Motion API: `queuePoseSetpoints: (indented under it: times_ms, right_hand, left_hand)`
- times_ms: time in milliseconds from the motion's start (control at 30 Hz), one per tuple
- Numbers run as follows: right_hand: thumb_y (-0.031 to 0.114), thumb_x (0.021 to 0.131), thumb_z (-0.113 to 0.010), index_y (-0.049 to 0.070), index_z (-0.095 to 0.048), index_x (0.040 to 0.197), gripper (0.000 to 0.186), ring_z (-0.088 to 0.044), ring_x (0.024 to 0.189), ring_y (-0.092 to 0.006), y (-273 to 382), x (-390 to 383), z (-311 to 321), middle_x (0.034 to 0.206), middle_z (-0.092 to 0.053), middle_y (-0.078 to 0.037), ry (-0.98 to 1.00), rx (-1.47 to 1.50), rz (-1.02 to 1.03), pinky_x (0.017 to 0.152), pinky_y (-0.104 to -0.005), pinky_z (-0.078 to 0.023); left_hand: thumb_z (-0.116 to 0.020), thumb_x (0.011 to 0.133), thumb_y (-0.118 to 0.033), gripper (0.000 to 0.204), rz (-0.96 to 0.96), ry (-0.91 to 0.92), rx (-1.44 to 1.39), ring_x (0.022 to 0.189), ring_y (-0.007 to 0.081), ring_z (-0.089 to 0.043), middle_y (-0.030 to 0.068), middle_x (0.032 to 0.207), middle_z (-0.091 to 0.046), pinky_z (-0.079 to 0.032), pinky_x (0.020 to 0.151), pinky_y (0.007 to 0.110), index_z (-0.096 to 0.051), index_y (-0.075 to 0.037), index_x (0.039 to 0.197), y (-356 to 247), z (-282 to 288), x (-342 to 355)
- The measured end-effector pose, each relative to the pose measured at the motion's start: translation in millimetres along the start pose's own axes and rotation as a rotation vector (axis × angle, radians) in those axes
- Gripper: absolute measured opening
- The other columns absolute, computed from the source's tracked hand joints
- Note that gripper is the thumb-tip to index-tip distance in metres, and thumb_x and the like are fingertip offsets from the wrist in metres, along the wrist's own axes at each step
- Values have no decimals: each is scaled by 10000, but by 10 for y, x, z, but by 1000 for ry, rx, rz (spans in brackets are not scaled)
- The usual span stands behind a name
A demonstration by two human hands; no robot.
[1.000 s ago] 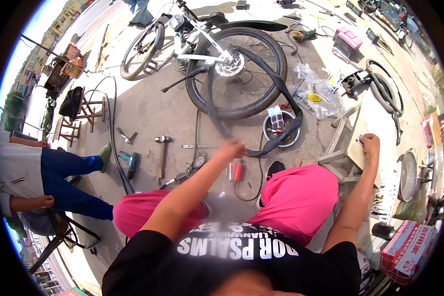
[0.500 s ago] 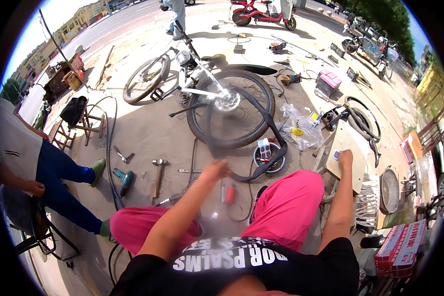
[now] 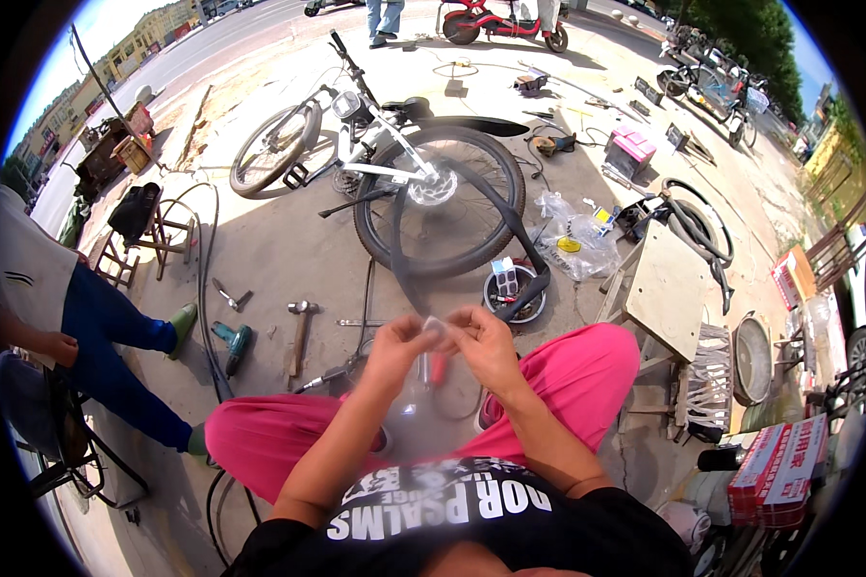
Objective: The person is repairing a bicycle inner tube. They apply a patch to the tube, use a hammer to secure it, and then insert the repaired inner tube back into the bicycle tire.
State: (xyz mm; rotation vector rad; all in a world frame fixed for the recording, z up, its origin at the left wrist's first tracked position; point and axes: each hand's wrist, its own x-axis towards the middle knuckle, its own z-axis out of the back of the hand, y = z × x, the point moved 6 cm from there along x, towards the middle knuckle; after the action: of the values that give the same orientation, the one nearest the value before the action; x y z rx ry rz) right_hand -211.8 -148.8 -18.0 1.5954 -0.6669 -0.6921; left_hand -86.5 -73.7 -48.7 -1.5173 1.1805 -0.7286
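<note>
My left hand (image 3: 399, 346) and my right hand (image 3: 486, 346) meet at the centre, fingers pinched around a small whitish piece (image 3: 435, 330) and the black inner tube (image 3: 517, 240), which loops from the bicycle's rear wheel (image 3: 375, 216) down behind my fingers. Which fingers grip which is partly blurred. Just beyond, to the right, a white bucket (image 3: 492, 293) holds small packets and parts. A red cylinder (image 3: 438, 368) lies below my hands, near an air hose fitting (image 3: 318, 382).
At left stands a person in blue trousers (image 3: 125, 375). A hammer (image 3: 298, 341) and drill (image 3: 233, 346) lie on the ground. A wooden stool (image 3: 659, 298), plastic bag (image 3: 577, 245) and loose tyre (image 3: 702, 226) are at right. Red-white boxes (image 3: 779, 466) sit lower right.
My right hand has left the stool at right and joined my left hand at the centre, bringing a small whitish piece. The view has tilted, showing more of the street.
</note>
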Motion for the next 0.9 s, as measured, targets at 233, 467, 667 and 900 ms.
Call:
queuePoseSetpoints:
  times_ms: [233,467,667,900]
  right_hand:
    - [272,997,-485,-30,-564,1161,352,-614,697,-143,-282,113,-36,962,-653,-112,58,271,-141,602,-253,-524]
    - [151,898,-665,4,-605,951,167,-529,592,-66,-433,104,-86,769,-601,-17,85,147,-236,521,-206,-421]
    - [90,899,-657,-5,-597,925,116,-482,587,-60,-450,121,-42,752,-564,-10,-9,291,-251,524,-210,-409]
    - [108,906,-655,-2,-590,919,128,-484,596,-64,-536,156,-17,750,-563,-14,-17,393,-268,529,-223,-423]
  left_hand:
    - [-682,873,-116,124,51,-125,-44,716,110,-610,40,843,-682,-486,684,251,-674,0,915,24,244,-112]
    - [-647,914,-172,190,102,-109,100,688,125,-605,51,769,-644,-491,680,265,-652,17,896,103,172,-116]
    - [-674,892,-174,195,208,-117,-194,701,114,-597,29,768,-638,-489,712,264,-655,17,923,199,224,-108]
    - [-687,818,-142,200,119,-52,103,667,92,-548,26,720,-621,-425,627,242,-678,39,901,420,196,-43]
